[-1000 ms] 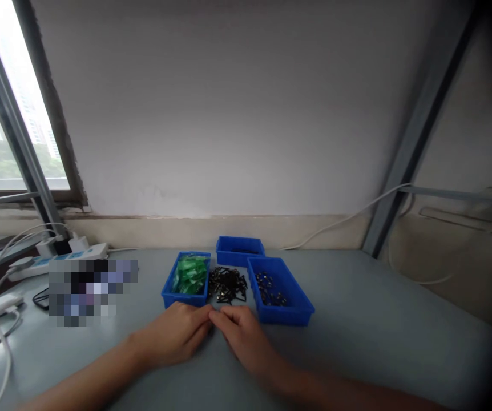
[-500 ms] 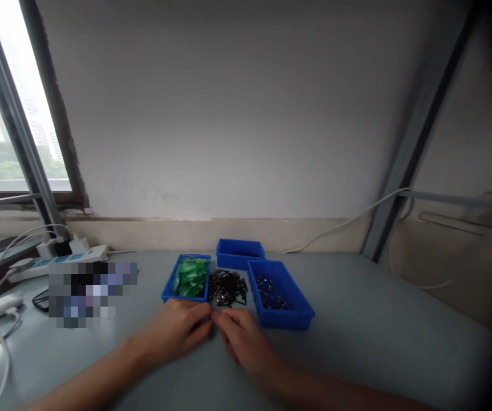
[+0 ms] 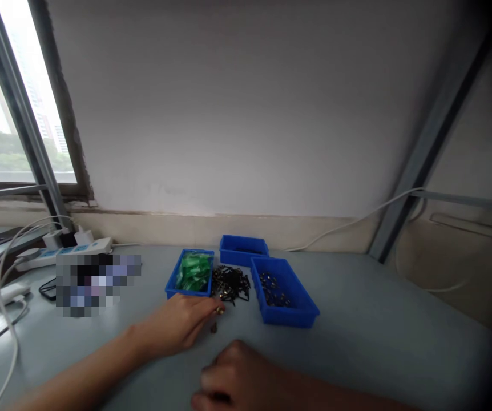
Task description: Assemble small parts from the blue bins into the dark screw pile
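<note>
My left hand (image 3: 181, 321) is closed in a pinch in front of the green-filled bin, with a small shiny metal part (image 3: 220, 310) at its fingertips. Just below it is a small brown thing (image 3: 214, 328) too blurred to name. Nearer to me, my right hand (image 3: 240, 374) is curled closed; what its fingers hold, if anything, is hidden. Beyond the hands lies a pile of small black and metal pieces (image 3: 231, 283). Left of the pile, a blue bin (image 3: 170, 287) holds green plastic packets (image 3: 194, 271). To the right, a larger blue bin (image 3: 299, 297) contains small metal parts (image 3: 274, 290).
A third blue bin (image 3: 244, 257) with dark contents stands at the back by the wall. On the left are a power strip (image 3: 70, 251) with plugs, white cables (image 3: 3, 308) and a pixelated item (image 3: 96, 282). A metal post (image 3: 426, 137) rises at the right.
My hands have come apart: the right has drawn back toward me, while the left stays near the bin with the small metal part now showing. The view has shifted slightly.
</note>
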### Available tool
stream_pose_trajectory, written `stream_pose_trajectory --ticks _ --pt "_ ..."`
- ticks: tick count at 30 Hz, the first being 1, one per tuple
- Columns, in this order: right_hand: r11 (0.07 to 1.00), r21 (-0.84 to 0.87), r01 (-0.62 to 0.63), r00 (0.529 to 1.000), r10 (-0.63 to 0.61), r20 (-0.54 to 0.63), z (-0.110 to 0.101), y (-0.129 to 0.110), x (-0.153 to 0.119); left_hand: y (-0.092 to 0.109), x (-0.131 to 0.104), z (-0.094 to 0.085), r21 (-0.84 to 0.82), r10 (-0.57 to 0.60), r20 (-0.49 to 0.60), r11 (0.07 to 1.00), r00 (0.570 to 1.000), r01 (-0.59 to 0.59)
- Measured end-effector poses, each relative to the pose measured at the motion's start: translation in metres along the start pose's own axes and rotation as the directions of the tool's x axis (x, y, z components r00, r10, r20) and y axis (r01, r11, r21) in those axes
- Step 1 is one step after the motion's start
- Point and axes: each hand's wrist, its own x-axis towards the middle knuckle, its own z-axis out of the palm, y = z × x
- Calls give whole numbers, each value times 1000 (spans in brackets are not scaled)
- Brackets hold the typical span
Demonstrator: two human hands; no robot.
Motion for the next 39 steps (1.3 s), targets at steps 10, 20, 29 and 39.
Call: stream_pose_trajectory --ticks 10,20,29,39 --pt "899 -341 276 961 -253 111 1 1 -3 -3 3 -8 37 22 38 999 999 -23" --pt "830 -502 243 902 -383 -197 1 -3 -2 3 3 -4 57 1 122 998 993 -8" --pt "765 -644 -19 926 -230 -300 -13 -10 -5 7 4 -6 187 -246 313 963 917 194" --pt "763 -639 -99 943 -134 -305 -7 15 -5 3 2 -1 200 -256 361 960 897 193"
